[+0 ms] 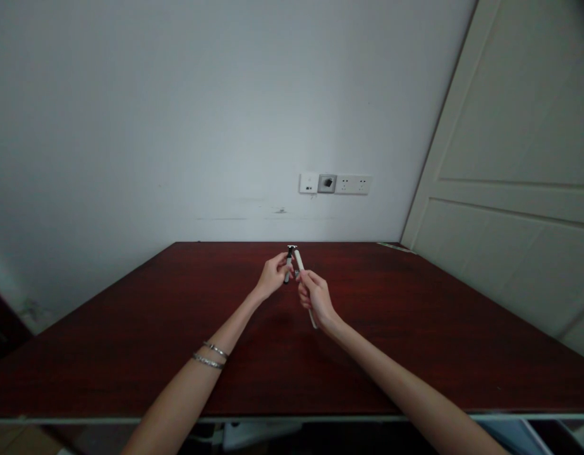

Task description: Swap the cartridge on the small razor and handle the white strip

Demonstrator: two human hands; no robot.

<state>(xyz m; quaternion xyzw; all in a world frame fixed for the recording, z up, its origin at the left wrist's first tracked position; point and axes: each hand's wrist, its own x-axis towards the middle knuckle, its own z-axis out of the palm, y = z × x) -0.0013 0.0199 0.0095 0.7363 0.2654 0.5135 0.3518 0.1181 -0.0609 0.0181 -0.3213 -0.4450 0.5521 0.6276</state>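
Note:
Both my arms reach out over a dark red wooden table (131,328). My left hand (272,276) pinches a small dark piece with a metal top (289,259), held upright. My right hand (315,297) is closed round a thin white stick-like thing, perhaps a pen (301,262), whose upper end meets the dark piece and whose lower end sticks out below the hand. The two hands are close together above the middle of the table. Two silver bangles (210,354) sit on my left forearm.
A white wall stands behind the table with a row of sockets and switches (334,184). A pale panelled door (510,189) is at the right. The table's front edge runs along the bottom, with dim shapes under it.

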